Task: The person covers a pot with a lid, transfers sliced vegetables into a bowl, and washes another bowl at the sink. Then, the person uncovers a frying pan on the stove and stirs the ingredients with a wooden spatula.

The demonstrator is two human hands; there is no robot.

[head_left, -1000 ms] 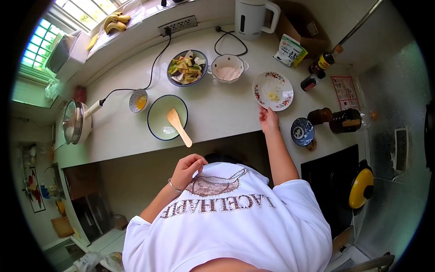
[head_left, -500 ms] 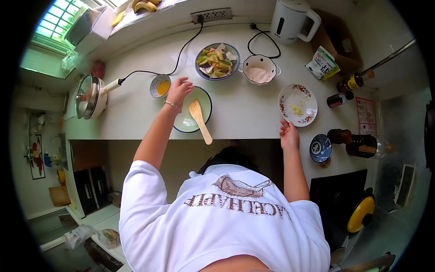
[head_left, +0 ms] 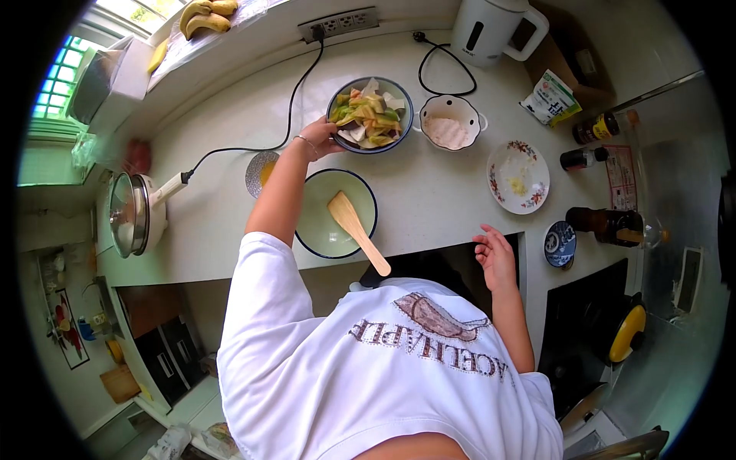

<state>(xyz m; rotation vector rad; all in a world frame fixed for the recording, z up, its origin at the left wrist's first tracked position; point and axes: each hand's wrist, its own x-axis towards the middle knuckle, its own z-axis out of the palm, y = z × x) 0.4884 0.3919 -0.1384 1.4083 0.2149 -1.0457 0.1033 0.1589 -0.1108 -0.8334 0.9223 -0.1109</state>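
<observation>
My left hand [head_left: 320,139] grips the left rim of a blue-edged bowl [head_left: 369,115] full of cut vegetables. Under my left forearm, a small patterned bowl [head_left: 254,175] with something yellow in it is partly hidden. Closer to me stands a pale green bowl [head_left: 314,211], a wooden spatula [head_left: 354,226] resting in it with its handle over the rim. My right hand [head_left: 496,257] hangs in the air at the counter's front edge, fingers apart and holding nothing. Beyond it lies a floral plate [head_left: 500,178] with yellowish bits. A white handled bowl [head_left: 451,132] holds pale pink contents.
An electric pot [head_left: 156,218] stands at the left, its cord running to a socket strip [head_left: 339,23]. At the right are a kettle [head_left: 487,34], a seasoning bag [head_left: 550,98], dark bottles [head_left: 584,159], a blue bowl [head_left: 560,244] and a yellow lid [head_left: 629,333].
My left hand has moved from near my body, over the green bowl, to the vegetable bowl's rim and taken hold. My right hand has drawn back from the floral plate.
</observation>
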